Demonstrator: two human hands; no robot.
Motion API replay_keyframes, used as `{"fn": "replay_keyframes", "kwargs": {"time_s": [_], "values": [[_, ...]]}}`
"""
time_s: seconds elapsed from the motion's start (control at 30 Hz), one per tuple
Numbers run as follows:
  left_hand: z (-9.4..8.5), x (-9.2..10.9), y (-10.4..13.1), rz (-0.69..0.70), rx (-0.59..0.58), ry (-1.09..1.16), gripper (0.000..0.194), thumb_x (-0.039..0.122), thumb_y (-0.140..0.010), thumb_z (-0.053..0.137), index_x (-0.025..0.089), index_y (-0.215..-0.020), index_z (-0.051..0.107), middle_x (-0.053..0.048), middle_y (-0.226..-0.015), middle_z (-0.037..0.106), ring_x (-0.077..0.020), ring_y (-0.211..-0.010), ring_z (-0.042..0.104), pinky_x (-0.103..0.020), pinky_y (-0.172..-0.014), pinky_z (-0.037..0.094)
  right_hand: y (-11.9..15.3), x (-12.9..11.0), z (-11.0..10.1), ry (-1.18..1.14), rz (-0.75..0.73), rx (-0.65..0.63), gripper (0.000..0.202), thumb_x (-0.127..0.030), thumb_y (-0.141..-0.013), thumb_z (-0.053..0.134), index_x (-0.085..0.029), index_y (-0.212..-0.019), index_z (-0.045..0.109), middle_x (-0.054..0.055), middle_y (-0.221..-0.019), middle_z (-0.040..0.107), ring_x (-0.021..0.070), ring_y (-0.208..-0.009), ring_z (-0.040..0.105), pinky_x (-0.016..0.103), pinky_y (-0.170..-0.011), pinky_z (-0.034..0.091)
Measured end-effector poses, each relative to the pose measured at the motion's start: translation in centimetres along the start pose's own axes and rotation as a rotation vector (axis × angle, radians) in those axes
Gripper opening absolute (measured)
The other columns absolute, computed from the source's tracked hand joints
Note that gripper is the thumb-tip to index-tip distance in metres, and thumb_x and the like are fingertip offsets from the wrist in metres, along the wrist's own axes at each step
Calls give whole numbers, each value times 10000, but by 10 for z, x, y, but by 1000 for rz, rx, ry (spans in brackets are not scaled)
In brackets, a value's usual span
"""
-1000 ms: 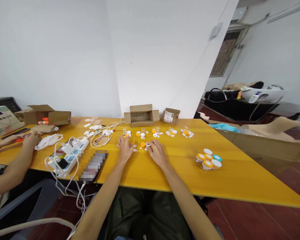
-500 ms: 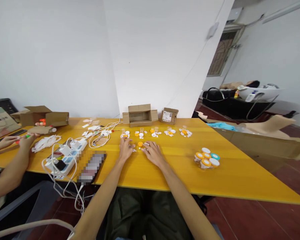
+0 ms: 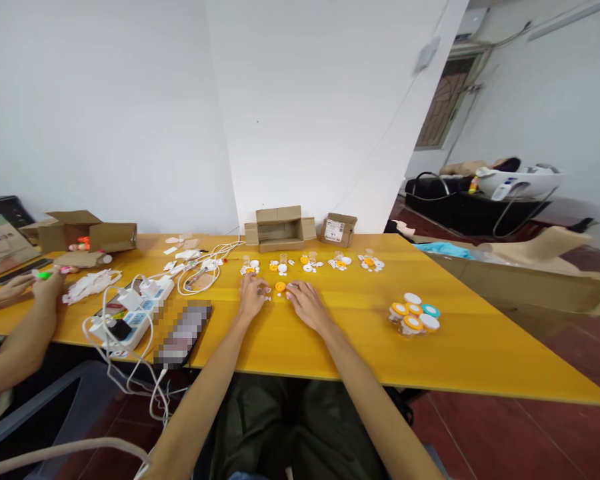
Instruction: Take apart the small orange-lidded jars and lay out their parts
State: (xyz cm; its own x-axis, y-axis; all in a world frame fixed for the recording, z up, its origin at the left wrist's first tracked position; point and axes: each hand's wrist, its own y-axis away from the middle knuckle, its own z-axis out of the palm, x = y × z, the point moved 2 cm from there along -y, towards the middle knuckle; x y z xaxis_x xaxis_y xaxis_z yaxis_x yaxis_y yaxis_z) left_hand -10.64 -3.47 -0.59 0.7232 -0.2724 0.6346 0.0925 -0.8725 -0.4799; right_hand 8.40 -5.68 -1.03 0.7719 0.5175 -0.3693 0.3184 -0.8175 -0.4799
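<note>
On the yellow table, an orange lid [image 3: 280, 287] lies between my two hands. My left hand [image 3: 253, 298] rests to its left, fingers stretched forward and thumb apart, beside small white pieces [image 3: 267, 291]. To the lid's right, my right hand [image 3: 306, 301] is spread low over the table, its fingertips at more small whitish pieces partly hidden beneath them. Beyond the hands runs a row of small groups, each with a clear cup, an orange lid and white discs, such as the white discs [image 3: 307, 268] in the middle.
Several clear jars with orange, white and teal lids [image 3: 414, 310] stand at the right. Cardboard boxes [image 3: 280, 233] line the wall. Left are a power strip [image 3: 139, 317] with cables and a phone [image 3: 184, 333]. A co-worker's hands [image 3: 43, 283] hold a green item.
My hands stay almost in place, with only slight finger movement around the small pieces. At the left, the co-worker's hands and green item have shifted slightly.
</note>
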Motion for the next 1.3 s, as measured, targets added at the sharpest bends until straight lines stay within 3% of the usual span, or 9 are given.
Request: {"fn": "replay_keyframes", "kwargs": {"time_s": [0.23, 0.53, 0.73, 0.97, 1.3], "values": [[0, 0, -1, -14, 7, -9, 112, 138, -751, 673, 214, -815, 723, -83, -1207, 613, -225, -1007, 623, -419, -934, 507, 1, -6, -5, 38, 9, -61, 314, -277, -993, 442, -290, -1223, 655, 87, -1248, 623, 232, -1136, 535, 374, -947, 437], [-3, 4, 0, -15, -15, -38, 181, 120, -748, 668, 227, -880, 730, -93, -1222, 591, -266, -1115, 589, -451, -982, 485, 3, -12, -8, 37, -35, -83, 301, -359, -967, 525, -303, -1239, 641, 85, -1283, 605, 239, -1167, 527, 388, -958, 431], [-4, 6, 0, -37, -16, -3, 262, 172, -761, 672, 252, -1007, 709, -85, -1209, 566, -255, -1070, 601, -455, -967, 497, 3, -12, -11, 30, -53, -41, 304, -312, -946, 546, -288, -1235, 639, 90, -1263, 614, 242, -1154, 542, 388, -958, 435], [0, 0, -1, -36, -5, -16, 339, 155, -724, 687, 264, -1045, 681, -83, -1190, 551, -269, -1100, 578, -455, -977, 482, 2, -8, -8, 73, -9, 37, 216, -213, -900, 574, -259, -1089, 669, 91, -1226, 628, 256, -1125, 545, 397, -933, 435], [1, -8, -3, -65, 61, 72, 391, 129, -760, 637, 267, -1126, 636, -74, -1132, 529, -231, -1034, 604, -423, -962, 501, 0, -5, -5, 82, 66, 2, 230, -225, -897, 564, -245, -1100, 672, 94, -1212, 653, 247, -1102, 563, 375, -923, 435]]}}
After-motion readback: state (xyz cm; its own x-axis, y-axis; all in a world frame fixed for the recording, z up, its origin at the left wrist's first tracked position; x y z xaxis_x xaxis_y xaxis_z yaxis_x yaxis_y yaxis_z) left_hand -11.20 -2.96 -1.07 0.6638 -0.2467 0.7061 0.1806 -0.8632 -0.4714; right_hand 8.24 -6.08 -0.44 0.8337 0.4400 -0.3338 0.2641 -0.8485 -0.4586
